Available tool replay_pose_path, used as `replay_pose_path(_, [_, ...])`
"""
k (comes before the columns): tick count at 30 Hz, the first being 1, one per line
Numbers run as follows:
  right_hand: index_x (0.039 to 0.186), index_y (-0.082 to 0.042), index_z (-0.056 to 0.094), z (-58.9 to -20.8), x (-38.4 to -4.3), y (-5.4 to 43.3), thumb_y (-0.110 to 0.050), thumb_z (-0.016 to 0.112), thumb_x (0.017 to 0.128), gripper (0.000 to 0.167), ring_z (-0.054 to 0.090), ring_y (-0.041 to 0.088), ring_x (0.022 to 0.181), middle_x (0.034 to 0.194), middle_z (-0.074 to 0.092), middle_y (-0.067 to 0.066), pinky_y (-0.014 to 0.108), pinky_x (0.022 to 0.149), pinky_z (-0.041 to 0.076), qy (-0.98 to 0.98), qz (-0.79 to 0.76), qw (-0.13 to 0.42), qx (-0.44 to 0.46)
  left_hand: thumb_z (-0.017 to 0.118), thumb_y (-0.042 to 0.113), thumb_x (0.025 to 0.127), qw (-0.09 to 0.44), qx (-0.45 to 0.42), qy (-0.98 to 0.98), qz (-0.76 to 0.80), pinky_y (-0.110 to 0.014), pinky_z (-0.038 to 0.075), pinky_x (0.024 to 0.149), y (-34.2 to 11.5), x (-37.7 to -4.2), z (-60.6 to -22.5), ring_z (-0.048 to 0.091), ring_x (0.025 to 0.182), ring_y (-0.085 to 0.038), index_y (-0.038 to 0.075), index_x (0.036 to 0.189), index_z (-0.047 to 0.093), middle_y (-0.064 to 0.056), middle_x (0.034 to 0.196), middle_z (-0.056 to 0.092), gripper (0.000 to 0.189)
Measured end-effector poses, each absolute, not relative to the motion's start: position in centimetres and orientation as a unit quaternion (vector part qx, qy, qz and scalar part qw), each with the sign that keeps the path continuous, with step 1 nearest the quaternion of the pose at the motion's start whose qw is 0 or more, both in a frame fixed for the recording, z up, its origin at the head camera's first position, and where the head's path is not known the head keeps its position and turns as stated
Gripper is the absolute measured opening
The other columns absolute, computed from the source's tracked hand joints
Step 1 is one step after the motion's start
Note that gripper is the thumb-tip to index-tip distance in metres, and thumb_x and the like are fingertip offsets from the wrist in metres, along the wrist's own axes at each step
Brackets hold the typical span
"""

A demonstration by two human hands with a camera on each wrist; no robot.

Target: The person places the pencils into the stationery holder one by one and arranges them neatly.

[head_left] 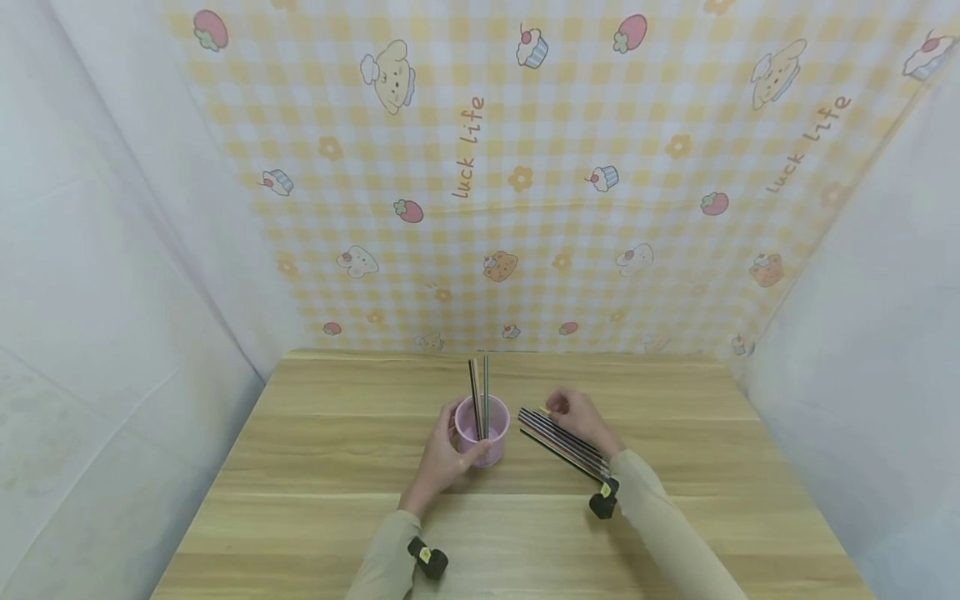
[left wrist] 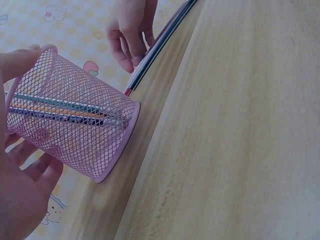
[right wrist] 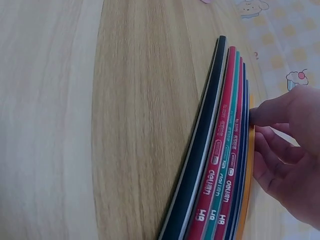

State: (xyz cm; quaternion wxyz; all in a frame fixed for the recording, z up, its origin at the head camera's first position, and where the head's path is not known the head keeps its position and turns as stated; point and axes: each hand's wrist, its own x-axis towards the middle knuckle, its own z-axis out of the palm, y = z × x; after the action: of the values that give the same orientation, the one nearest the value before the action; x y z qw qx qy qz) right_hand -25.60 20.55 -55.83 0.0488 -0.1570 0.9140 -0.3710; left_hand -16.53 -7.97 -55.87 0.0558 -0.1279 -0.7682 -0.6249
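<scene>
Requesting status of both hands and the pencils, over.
Left hand holds pink cup, pencils inside. Right hand pinches yellow pencil, edge of row. Nothing visibly blocking.

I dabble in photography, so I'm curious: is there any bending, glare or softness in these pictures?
Right wrist view: the pencils look bowed, probably from the lens, though some lettering is readable; left wrist view: the mesh of the pink cup shows distinctly, with a pale sheen on the table; head view: soft light, faint shadows, pencil lettering too small to read.
</scene>
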Motion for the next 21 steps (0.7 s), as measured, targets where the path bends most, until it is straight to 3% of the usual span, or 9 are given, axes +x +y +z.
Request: replay_pose_path(21, [0.103, -0.001, 0.070, -55.10, -25.41, 20.23, -0.002, 0.069, 0.090, 0.013, 0.060, 0.014, 0.080, 0.089, 0.068, 0.005, 0.029, 0.070, 0.054, 0.928, -0.329, 0.047, -0.171, 0.086, 0.017, 0.081, 0.060, -0.134, -0.768, -0.623, -0.053, 0.044, 0.116, -8.08, -16.58, -55.94, 0.053, 0.132, -0.041, 0.005, 0.149, 0.038, -0.022, 0.143, 0.053, 0.084])
